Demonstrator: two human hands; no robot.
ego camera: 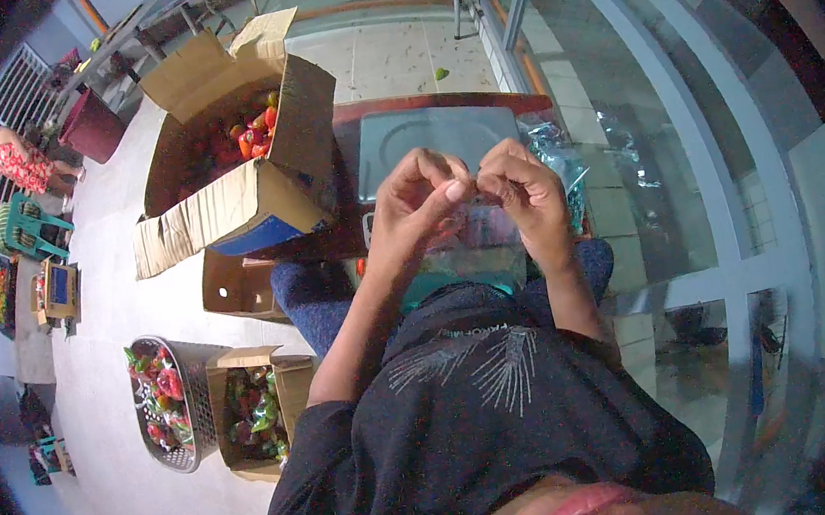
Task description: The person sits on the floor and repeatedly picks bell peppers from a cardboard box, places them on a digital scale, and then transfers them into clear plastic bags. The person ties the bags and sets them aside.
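My left hand [421, 196] and my right hand [527, 196] meet fingertip to fingertip above my lap, thumbs and forefingers pinched. They appear to grip the gathered top of a clear plastic bag [447, 230] with something red inside, which hangs below them; the pinched part itself is mostly hidden by the fingers. Just beyond lies a flat grey plate [438, 142] with a round ridge, perhaps a scale's platform, on a dark red low table [532, 102]. Loose clear plastic bags [556, 155] lie to the right of the plate.
At left stands a large open cardboard box [299, 111] of red peppers [252, 135]. A grey plastic basket [197, 401] and a smaller carton [299, 397] hold bagged peppers. Glass panels in a metal frame [776, 272] border the right. A person [22, 163] stands far left near a green chair [32, 226].
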